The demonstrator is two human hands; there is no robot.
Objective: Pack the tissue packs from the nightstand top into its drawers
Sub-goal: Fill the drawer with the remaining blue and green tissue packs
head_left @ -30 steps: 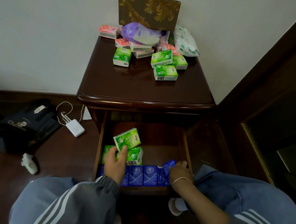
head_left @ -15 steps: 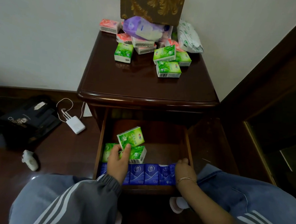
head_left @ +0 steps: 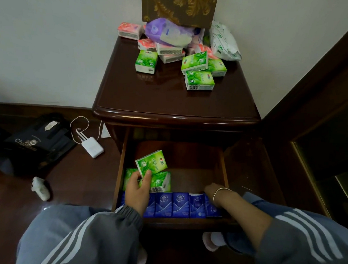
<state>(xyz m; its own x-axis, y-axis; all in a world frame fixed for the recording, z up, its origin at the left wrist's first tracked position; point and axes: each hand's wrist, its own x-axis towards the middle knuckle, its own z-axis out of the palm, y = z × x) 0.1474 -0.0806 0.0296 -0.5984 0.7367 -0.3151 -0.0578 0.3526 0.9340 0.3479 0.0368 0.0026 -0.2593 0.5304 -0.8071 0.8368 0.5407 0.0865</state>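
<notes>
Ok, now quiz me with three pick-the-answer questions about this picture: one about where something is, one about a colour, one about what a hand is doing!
1. Where is the white charger? A) on a shelf B) on the floor left of the nightstand C) on a chair
2. What colour are the packs lined along the drawer's front? A) pink B) yellow C) blue
3. What is the left hand doing? A) holding a green pack B) waving in the air C) lying flat, empty
Answers: 1 B, it lies on the floor there; 2 C, that whole row is blue; 3 A, its fingers curl round the pack.
</notes>
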